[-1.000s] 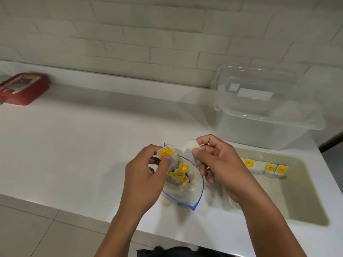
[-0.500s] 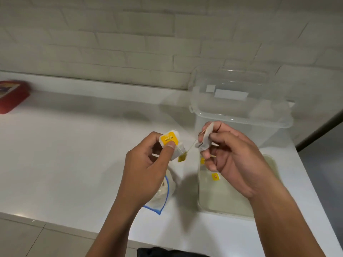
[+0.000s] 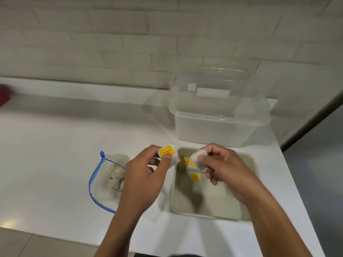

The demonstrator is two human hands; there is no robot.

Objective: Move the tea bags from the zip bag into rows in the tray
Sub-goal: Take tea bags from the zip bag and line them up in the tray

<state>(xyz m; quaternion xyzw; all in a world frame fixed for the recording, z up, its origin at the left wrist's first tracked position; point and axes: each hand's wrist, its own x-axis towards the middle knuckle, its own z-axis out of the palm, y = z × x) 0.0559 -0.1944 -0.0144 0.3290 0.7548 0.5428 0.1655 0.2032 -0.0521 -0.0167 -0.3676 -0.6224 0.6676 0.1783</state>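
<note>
Over the tray on the counter, the right hand pinches one tea bag ready to set down, the left hand grips another, beside the zip bag.

Lighting even and moderately bright, diffuse, apparently from overhead. Soft shadows fall beneath both forearms onto the white counter and across the floor of the tray. Faint warm glare spot on the counter's near left edge. Overall image soft, fine detail smeared. Red object at far left edge motion-blurred. Wide-angle distortion bends the brick wall lines toward the edges. Clear plastic container shows hazy reflections
</note>
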